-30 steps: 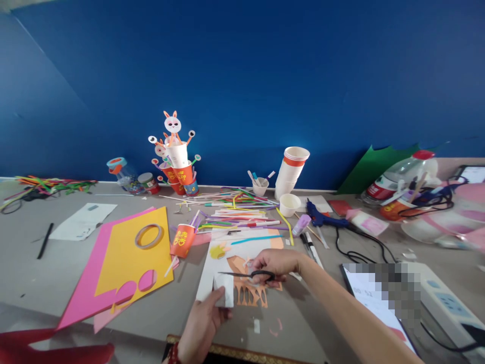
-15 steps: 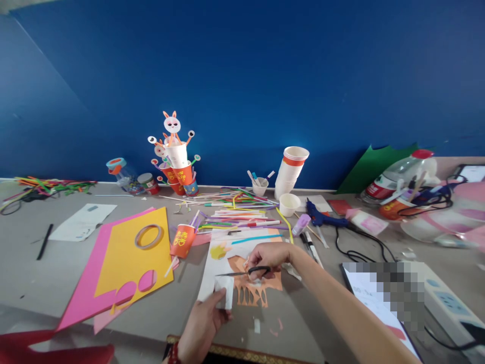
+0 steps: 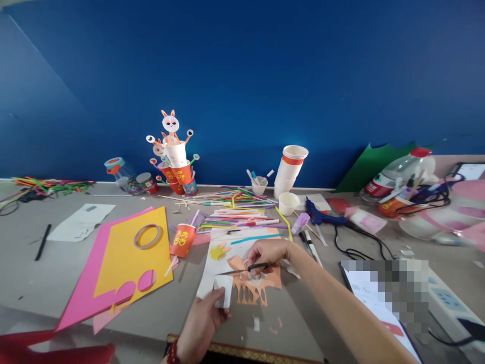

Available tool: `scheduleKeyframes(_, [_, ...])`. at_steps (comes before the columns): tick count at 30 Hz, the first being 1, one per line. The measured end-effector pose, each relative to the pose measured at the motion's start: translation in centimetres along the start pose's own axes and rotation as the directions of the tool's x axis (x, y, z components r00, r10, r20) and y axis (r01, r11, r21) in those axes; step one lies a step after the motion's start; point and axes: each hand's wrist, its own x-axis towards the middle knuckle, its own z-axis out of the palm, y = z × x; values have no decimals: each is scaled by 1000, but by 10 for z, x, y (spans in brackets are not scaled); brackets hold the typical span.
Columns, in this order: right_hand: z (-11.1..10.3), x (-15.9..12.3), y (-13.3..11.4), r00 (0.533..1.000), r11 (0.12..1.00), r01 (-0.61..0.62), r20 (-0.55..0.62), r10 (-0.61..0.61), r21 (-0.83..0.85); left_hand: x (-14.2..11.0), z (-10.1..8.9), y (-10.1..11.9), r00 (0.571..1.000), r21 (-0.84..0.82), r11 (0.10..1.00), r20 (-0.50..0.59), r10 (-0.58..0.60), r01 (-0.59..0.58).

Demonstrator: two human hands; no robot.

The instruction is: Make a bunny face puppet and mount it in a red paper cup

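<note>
Between the thumb and fingers of my left hand (image 3: 204, 316) is a small piece of white paper (image 3: 224, 290), close to the table's front edge. My right hand (image 3: 264, 255) grips black-handled scissors (image 3: 242, 271), whose blades point left, just above the top of that piece. Beneath the scissors lies an orange paper (image 3: 250, 293) with rows of cut-out slots, on top of a larger white sheet (image 3: 206, 273). A yellow cut shape (image 3: 217, 252) and a blue strip (image 3: 255, 238) rest on the same sheet.
Yellow card (image 3: 131, 253) with a tape roll (image 3: 147, 236) lies left, near a red paper cup (image 3: 183, 240). Pipe cleaners (image 3: 238, 198) spread behind. A blue glue gun (image 3: 324, 215) with a black cord, a phone-like screen (image 3: 369, 303) and a power strip (image 3: 449, 303) are right.
The scissors have tilted slightly, their handles a little higher against the blades. My left hand keeps the white paper in nearly the same place.
</note>
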Motion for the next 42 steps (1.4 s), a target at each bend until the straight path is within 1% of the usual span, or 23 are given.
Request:
scheduleKeyframes(4, [4, 0, -1, 1000, 999, -5, -7, 5, -36, -4, 2, 1, 1000, 47, 999, 11, -16, 16])
scheduleKeyframes(5, [6, -1, -2, 1000, 998, -11, -8, 10, -55, -7, 2, 1, 999, 60, 998, 27, -30, 29])
scheduleKeyframes(7, [11, -3, -5, 1000, 995, -25, -10, 24, -100, -15, 1, 0, 989, 110, 990, 109, -103, 91])
scheduleKeyframes(8, [14, -5, -7, 999, 992, -33, -11, 32, -121, -20, -1, 0, 972, 150, 979, 169, -165, 140])
scheduleKeyframes(10, [21, -11, -9, 998, 983, -58, -20, 55, -173, -32, -3, 2, 906, 252, 942, 303, -294, 222])
scheduleKeyframes(11, [25, -16, -9, 997, 977, -72, -29, 67, -200, -37, -4, 5, 880, 299, 926, 342, -329, 229])
scheduleKeyframes(12, [29, -21, -7, 996, 970, -85, -43, 77, -226, -41, -5, 9, 868, 343, 916, 366, -336, 210])
scheduleKeyframes(14, [37, -34, -1, 995, 972, -79, -72, 64, -221, -46, -2, 23, 874, 418, 904, 402, -272, 89])
scheduleKeyframes(16, [47, -47, 8, 995, 992, -8, -101, -5, -122, -42, 6, 40, 883, 457, 886, 446, -148, -82])
scheduleKeyframes(17, [53, -51, 12, 991, 997, 48, -124, -56, -65, -37, 13, 49, 895, 455, 875, 443, -60, -166])
scheduleKeyframes(19, [66, -53, 17, 944, 980, 195, -280, -174, 48, -22, 29, 63, 893, 468, 835, 446, 61, -290])
scheduleKeyframes(20, [72, -51, 19, 882, 953, 281, -421, -210, 114, -13, 37, 67, 892, 457, 828, 439, 108, -325])
scheduleKeyframes(21, [78, -47, 19, 794, 912, 369, -571, -209, 180, -3, 46, 69, 893, 443, 834, 435, 119, -327])
scheduleKeyframes(22, [82, -42, 19, 733, 868, 443, -648, -207, 224, 6, 54, 69, 896, 433, 843, 428, 120, -320])
scheduleKeyframes(24, [86, -28, 18, 627, 786, 563, -752, -204, 256, 21, 67, 65, 895, 408, 847, 416, 160, -341])
scheduleKeyframes(27, [85, -12, 18, 444, 681, 702, -875, -192, 207, 35, 78, 55, 885, 369, 856, 426, 189, -361])
scheduleKeyframes(29, [83, -5, 22, 362, 632, 756, -913, -187, 170, 41, 80, 49, 885, 345, 876, 433, 170, -337])
scheduleKeyframes(32, [83, 1, 28, 307, 611, 779, -936, -172, 143, 46, 75, 41, 890, 315, 901, 433, 143, -298])
scheduleKeyframes(35, [87, 3, 30, 280, 624, 772, -946, -165, 120, 49, 69, 33, 909, 309, 917, 401, 115, -252])
scheduleKeyframes(38, [90, 3, 28, 285, 655, 747, -945, -160, 115, 48, 66, 30, 919, 336, 920, 390, 60, -203])
scheduleKeyframes(40, [92, 2, 26, 280, 683, 723, -948, -150, 106, 47, 66, 31, 914, 322, 923, 399, 69, -211])
scheduleKeyframes(41, [93, 2, 26, 299, 698, 707, -943, -146, 116, 46, 65, 32, 910, 300, 925, 403, 98, -233])
scheduleKeyframes(42, [95, 2, 27, 331, 712, 689, -933, -142, 136, 47, 65, 34, 905, 273, 925, 403, 138, -263])
